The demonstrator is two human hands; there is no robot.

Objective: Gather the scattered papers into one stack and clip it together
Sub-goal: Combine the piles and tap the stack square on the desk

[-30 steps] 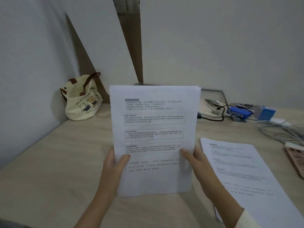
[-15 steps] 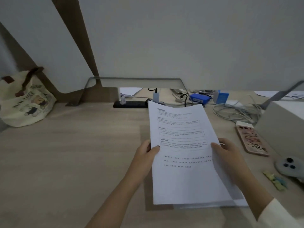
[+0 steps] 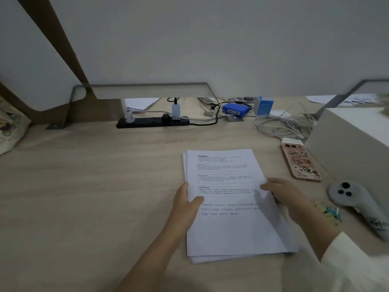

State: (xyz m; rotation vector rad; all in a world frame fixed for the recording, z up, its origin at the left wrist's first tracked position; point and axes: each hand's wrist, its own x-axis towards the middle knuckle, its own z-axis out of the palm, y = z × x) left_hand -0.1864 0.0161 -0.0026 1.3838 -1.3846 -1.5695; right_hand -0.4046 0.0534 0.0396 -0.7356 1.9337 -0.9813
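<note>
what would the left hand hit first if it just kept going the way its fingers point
The left hand grips the paper stack by its edge. Past that lies bare desk, then probably the black power strip at the back; depth is hard to judge.

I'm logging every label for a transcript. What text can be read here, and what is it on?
"Hello": in a speech bubble on the pink phone case, as best it reads.
stack of papers: printed lines, too small and blurred to read.
tote bag: the print is blurred and unreadable.
grey controller: dark marks near its lower end, unreadable.
</note>
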